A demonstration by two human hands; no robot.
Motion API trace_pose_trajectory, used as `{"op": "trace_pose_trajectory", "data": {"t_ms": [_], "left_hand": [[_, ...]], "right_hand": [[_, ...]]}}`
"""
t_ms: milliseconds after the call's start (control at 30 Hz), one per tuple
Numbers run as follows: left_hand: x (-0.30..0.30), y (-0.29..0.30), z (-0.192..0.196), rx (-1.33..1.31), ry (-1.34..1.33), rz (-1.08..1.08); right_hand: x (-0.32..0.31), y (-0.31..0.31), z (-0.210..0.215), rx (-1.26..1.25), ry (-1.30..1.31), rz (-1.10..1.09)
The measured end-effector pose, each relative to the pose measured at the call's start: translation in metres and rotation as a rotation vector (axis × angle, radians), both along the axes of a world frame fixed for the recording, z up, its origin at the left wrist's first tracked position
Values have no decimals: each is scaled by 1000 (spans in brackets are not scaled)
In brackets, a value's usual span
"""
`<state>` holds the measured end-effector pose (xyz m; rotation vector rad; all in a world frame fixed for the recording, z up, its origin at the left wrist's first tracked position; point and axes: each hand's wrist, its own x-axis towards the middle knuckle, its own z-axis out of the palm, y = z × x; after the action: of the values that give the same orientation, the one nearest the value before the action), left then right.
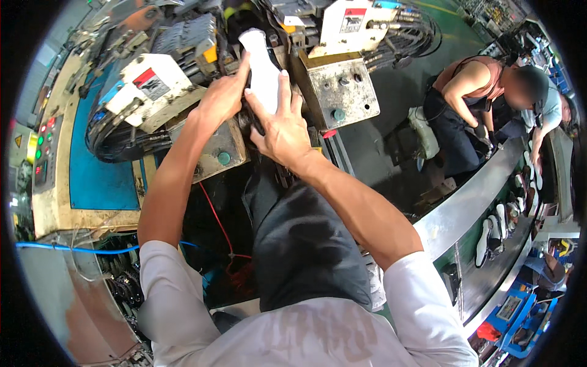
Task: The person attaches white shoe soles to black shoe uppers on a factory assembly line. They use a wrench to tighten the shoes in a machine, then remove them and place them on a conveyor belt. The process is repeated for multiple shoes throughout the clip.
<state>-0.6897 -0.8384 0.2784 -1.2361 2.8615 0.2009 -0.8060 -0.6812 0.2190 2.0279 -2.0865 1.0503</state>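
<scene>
A shoe with a long white underside [263, 73] lies sole up between the machine's two arms, pointing away from me. Its dark sides show only in part beneath the white. My left hand [223, 95] grips its left edge, the fingers stretched along that side. Over the near end bends my right hand [284, 131], with fingers resting on the white surface and the thumb at the left side. The palms hide the near end of the shoe.
Control boxes with knobs flank the shoe: a right box [339, 88] and a left box [217, 153]. A button panel [44, 150] stands far left. At right, a person [468, 92] bends beside a conveyor [471, 211] carrying several shoes. A red cord [217, 217] hangs below.
</scene>
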Motion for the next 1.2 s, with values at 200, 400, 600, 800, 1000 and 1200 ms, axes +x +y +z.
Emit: {"op": "trace_pose_trajectory", "data": {"t_ms": [200, 400, 600, 800, 1000, 1200], "left_hand": [[44, 44, -74, 348, 845, -177], [120, 149, -255, 299, 727, 286], [97, 220, -287, 260, 446, 450], [98, 203, -290, 289, 465, 417], [96, 191, -288, 283, 411, 397], [96, 188, -294, 230, 415, 337]], "right_hand": [[-11, 3, -2, 8, 65, -22], [1, -2, 6, 52, 103, -24], [-10, -65, 23, 69, 95, -26], [-23, -139, 43, 64, 75, -38], [-26, -158, 66, 251, 31, -29], [-23, -148, 81, 234, 129, -59]]}}
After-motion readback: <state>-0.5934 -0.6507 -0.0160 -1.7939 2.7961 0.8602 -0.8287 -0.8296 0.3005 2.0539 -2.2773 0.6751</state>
